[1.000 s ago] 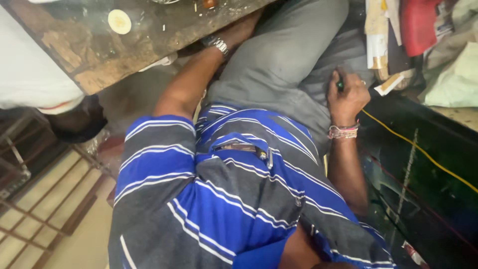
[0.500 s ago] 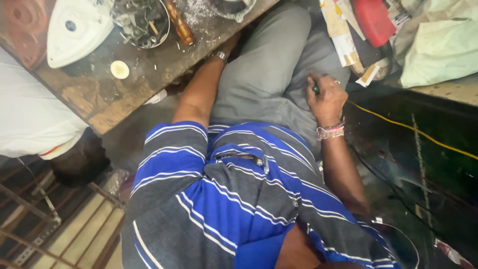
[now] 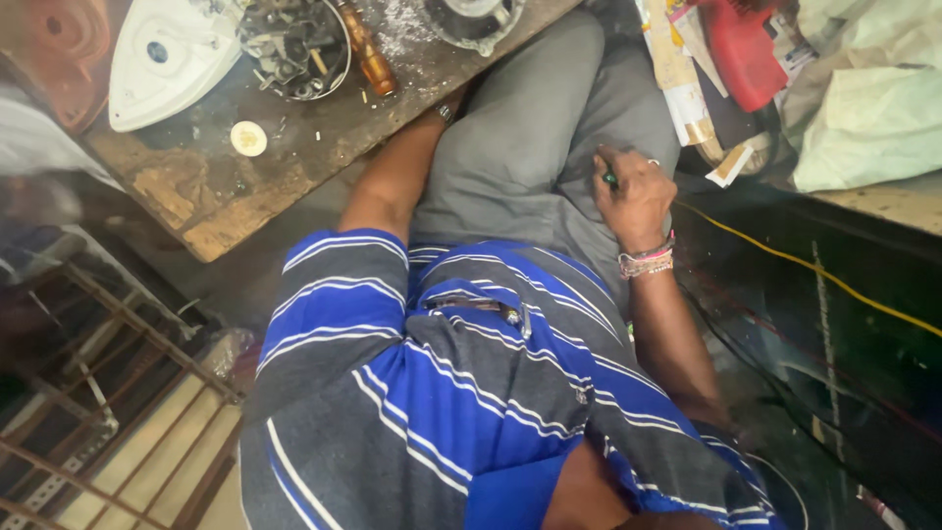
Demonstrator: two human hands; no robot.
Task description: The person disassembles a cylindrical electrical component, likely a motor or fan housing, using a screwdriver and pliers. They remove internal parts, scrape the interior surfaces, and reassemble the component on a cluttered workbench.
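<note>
I look down on my own blue-and-grey striped shirt and grey trousers. My right hand, with beaded bands on the wrist, rests on my right thigh. Its fingers are closed on a small dark tool with a green part. My left forearm reaches up to the edge of the wooden workbench. A watch shows at the wrist, and the hand itself is hidden beyond the bench edge.
On the bench lie a white clothes iron, a bowl of small metal parts, a brown handle and a cream disc. A red object, pale cloth and yellow wire are on the right. A metal grille stands at left.
The view has shifted so more of the workbench, with the iron and the bowl, shows. My right hand stays on the thigh with the tool, and my left arm still reaches to the bench.
</note>
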